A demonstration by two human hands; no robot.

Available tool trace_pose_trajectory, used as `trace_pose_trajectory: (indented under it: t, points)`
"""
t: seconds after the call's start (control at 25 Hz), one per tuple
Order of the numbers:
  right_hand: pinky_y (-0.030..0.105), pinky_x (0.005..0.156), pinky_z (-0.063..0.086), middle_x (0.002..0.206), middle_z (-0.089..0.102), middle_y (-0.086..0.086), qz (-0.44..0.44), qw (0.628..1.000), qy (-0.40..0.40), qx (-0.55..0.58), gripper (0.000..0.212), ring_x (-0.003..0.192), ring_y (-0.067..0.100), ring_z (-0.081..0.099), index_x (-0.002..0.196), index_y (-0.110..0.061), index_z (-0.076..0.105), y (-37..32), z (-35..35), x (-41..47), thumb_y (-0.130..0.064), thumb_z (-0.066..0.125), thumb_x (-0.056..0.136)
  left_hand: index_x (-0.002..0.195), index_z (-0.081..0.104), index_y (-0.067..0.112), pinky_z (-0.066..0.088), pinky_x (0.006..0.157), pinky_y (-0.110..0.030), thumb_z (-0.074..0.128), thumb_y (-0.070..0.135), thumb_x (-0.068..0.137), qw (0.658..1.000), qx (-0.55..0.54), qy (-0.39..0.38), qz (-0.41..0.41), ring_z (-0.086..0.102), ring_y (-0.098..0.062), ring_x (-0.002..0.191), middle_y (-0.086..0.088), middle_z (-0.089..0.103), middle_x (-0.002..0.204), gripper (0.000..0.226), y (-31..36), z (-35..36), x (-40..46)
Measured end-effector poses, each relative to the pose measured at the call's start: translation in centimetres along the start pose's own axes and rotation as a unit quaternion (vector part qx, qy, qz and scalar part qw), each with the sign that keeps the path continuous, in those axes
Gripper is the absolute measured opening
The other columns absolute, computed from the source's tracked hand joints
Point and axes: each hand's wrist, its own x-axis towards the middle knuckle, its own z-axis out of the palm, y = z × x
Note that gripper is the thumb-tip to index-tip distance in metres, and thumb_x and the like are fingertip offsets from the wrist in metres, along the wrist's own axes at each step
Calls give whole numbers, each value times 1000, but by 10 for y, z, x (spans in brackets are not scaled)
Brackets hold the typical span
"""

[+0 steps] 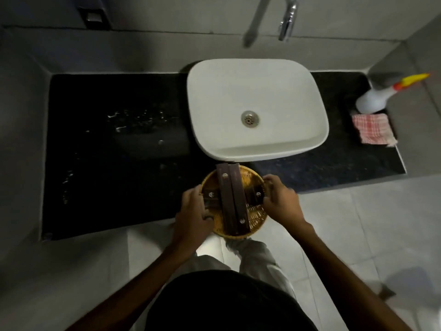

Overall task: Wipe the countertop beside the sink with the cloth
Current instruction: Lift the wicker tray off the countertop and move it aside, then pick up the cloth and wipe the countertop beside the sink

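A black countertop [114, 187] runs left and right of a white basin [255, 91]. Water drops glisten on its left part. A red-and-white checked cloth [372, 129] lies folded at the far right of the counter, well away from both hands. My left hand [194, 213] and my right hand [280, 201] grip the two sides of a round woven basket [253, 218] with dark wooden bars bolted across it. The basket is held at the counter's front edge, just below the basin.
A white spray bottle [377, 97] with a red and yellow nozzle lies in the right corner behind the cloth. A chrome faucet [287, 22] hangs above the basin. Grey tiled walls enclose the counter on three sides. Pale floor tiles lie below.
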Motion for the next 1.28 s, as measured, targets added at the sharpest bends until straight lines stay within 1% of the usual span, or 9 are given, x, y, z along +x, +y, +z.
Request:
trace_pose_trajectory:
  t: [0.12,0.32,0.44,0.52,0.64,0.72,0.96,1.12,1.28]
  points:
    - [38,66,60,102,76,6,55,998,16,21,36,80,24,72,135,-24,54,51,-1,14,-15,55,101,152,37,25,35,71,-4,72,4,83,999,38,-18,13,63,-17,120,0,41,155,81,28,47,18]
    - [7,44,41,83,69,-4,2,997,32,69,30,60,5,62,130,-15,55,104,12,51,-14,58,100,157,33,25,45,90,-29,64,3,89,999,46,2,-22,59,-27,131,-5,47,153,78,50,90,38]
    - [10,67,54,111,75,8,-6,990,-27,137,54,83,16,74,146,-18,44,120,9,60,-25,65,97,160,30,21,49,108,-48,63,13,94,990,114,45,-63,48,-36,143,-12,37,164,74,62,102,35]
    - [35,98,57,140,66,10,5,986,-36,162,72,120,25,68,156,-22,32,141,-6,69,-45,62,95,159,33,12,38,118,-61,64,23,96,968,227,104,-19,31,-42,154,-19,30,168,72,82,113,35]
    - [52,122,38,166,39,9,-16,994,69,83,72,156,30,35,160,-24,27,189,-47,98,-48,53,98,159,35,10,30,124,-58,53,35,100,936,298,116,146,21,-40,159,-19,30,169,67,138,149,54]
    - [52,128,25,172,27,13,-36,989,143,4,70,161,33,18,161,-19,28,224,-82,129,-42,53,100,161,31,11,24,129,-53,48,42,103,918,315,92,224,16,-37,161,-16,27,171,68,184,188,83]
    - [51,130,13,173,15,23,102,970,210,-62,74,161,42,12,166,-5,15,359,-210,264,-35,44,105,166,13,7,7,133,-49,35,52,105,883,339,24,324,2,-35,163,-17,9,176,79,349,345,202]
    - [48,121,31,163,35,27,182,964,185,-64,67,150,43,37,160,3,24,412,-232,327,-36,36,106,165,-9,8,-6,132,-45,34,52,105,866,396,-73,296,-16,-30,162,-13,-13,176,86,398,420,270]
    - [47,109,39,139,59,22,232,946,221,-55,59,128,41,57,138,2,49,421,-223,349,-43,42,102,164,-12,5,-7,132,-45,45,43,102,861,419,-110,265,-16,-33,162,-17,-13,175,92,403,442,297]
